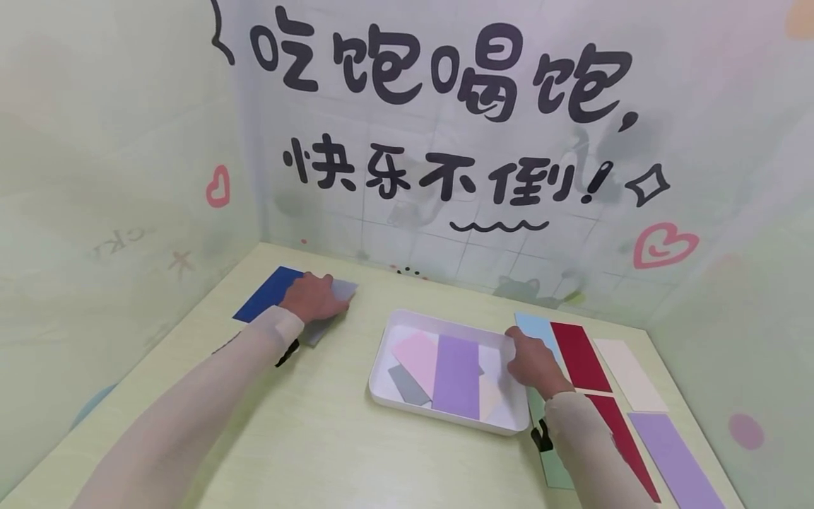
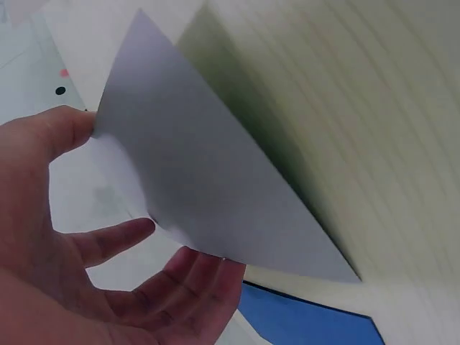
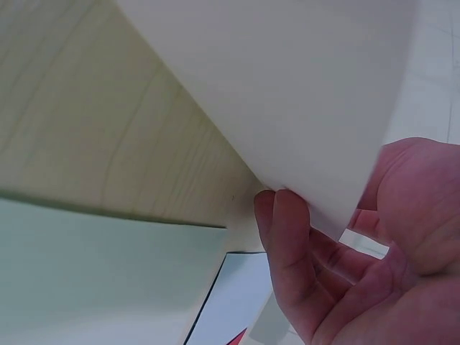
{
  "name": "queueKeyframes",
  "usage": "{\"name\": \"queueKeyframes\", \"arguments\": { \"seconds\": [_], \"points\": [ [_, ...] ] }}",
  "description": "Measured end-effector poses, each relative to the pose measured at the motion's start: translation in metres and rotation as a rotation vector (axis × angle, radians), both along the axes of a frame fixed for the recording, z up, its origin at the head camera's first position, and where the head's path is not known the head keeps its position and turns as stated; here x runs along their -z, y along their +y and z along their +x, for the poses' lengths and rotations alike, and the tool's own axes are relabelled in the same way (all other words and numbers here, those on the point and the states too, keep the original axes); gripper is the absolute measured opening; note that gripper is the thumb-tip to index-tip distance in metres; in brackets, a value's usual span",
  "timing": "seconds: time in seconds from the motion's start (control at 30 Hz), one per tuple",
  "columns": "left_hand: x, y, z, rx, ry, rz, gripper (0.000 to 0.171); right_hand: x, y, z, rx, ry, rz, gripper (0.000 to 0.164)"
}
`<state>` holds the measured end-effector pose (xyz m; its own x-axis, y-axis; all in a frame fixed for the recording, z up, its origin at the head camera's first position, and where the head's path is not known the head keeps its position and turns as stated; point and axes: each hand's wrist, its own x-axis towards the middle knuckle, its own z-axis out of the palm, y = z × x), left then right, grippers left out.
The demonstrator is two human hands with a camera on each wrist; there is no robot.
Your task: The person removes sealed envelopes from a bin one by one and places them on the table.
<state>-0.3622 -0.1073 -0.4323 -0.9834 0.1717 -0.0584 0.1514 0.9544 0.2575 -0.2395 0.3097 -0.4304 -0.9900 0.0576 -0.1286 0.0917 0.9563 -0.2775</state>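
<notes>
At the back left, my left hand holds a grey card between thumb and fingertips, with the card's edge raised off the table. Beside that hand lies a blue card, partly covered by it. My right hand grips the right side of a white tray, fingertips at the tray's lower edge in the right wrist view. Inside the tray a purple card lies over a pink card, with a grey card and a peach card partly hidden.
Right of the tray lie a light blue card, two dark red cards, a cream card, a purple card and a pale green card. Printed curtains bound the wooden table at the back and sides.
</notes>
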Motion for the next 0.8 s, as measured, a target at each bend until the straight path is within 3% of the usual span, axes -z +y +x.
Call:
{"name": "queueKeyframes", "arguments": {
  "seconds": [0.4, 0.8],
  "points": [
    [0.0064, 0.0025, -0.0017, -0.097, -0.032, -0.055, 0.077, 0.0009, -0.0006, -0.0002, 0.003, 0.005, -0.001, 0.056],
    [0.0018, 0.0058, 0.0010, -0.095, -0.046, -0.061, 0.074, 0.0006, 0.0012, -0.0007, 0.002, 0.009, -0.001, 0.056]
  ]
}}
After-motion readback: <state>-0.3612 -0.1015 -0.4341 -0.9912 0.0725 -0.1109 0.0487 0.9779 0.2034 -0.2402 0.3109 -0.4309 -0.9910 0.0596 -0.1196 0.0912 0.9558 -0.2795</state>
